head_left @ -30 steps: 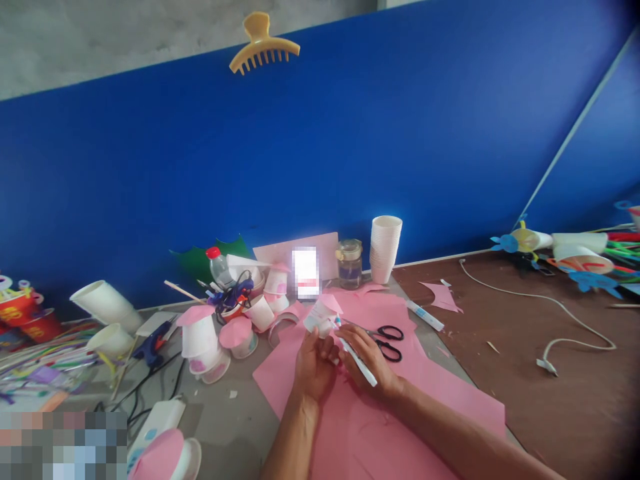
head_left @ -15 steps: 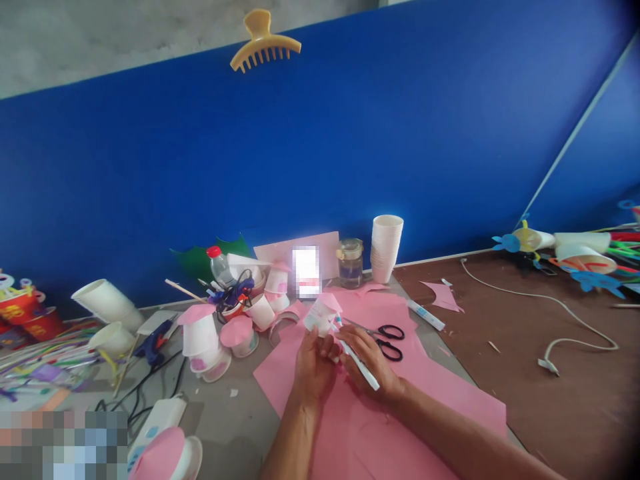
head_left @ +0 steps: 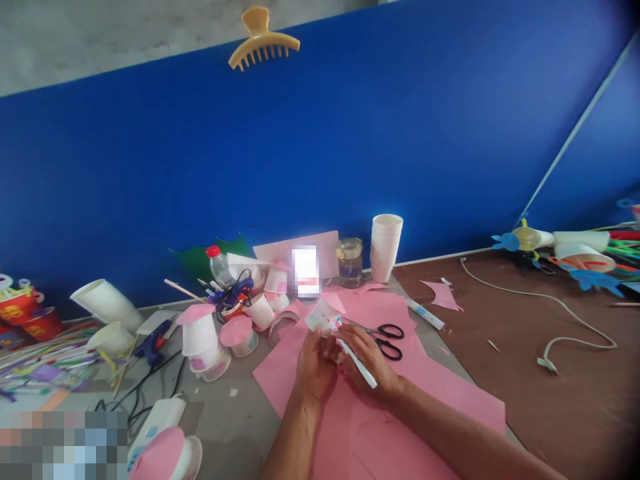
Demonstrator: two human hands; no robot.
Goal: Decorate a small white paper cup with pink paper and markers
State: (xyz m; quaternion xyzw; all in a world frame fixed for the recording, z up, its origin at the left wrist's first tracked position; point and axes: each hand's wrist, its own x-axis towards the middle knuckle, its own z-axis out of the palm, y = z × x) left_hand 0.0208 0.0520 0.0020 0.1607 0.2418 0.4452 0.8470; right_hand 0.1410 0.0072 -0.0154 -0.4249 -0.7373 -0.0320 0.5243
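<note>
My left hand (head_left: pixel 316 363) is closed around a small white paper cup (head_left: pixel 318 316) with pink paper on its far side. The cup lies tilted, its lower part hidden by my fingers. A white marker pen (head_left: pixel 361 367) is gripped in my right hand (head_left: pixel 373 360), its tip end close against the cup. Both hands are side by side above pink paper sheets (head_left: pixel 395 427). Just beyond my right hand, black-handled scissors (head_left: pixel 391 340) rest on the pink paper. Another white marker (head_left: pixel 426 314) lies farther right.
At the back stand a lit phone (head_left: pixel 306 270), a glass jar (head_left: pixel 349 263) and stacked paper cups (head_left: pixel 386 248). Pink-topped cups (head_left: pixel 199 333), a glue gun (head_left: pixel 155 345) and a power strip (head_left: pixel 159 423) occupy the left. A white cable (head_left: pixel 543 297) curves across the brown surface at right.
The cup has turned slightly in my left hand, and its pink paper now reaches farther right. The pen has shifted a little with my right hand. Everything else stays put.
</note>
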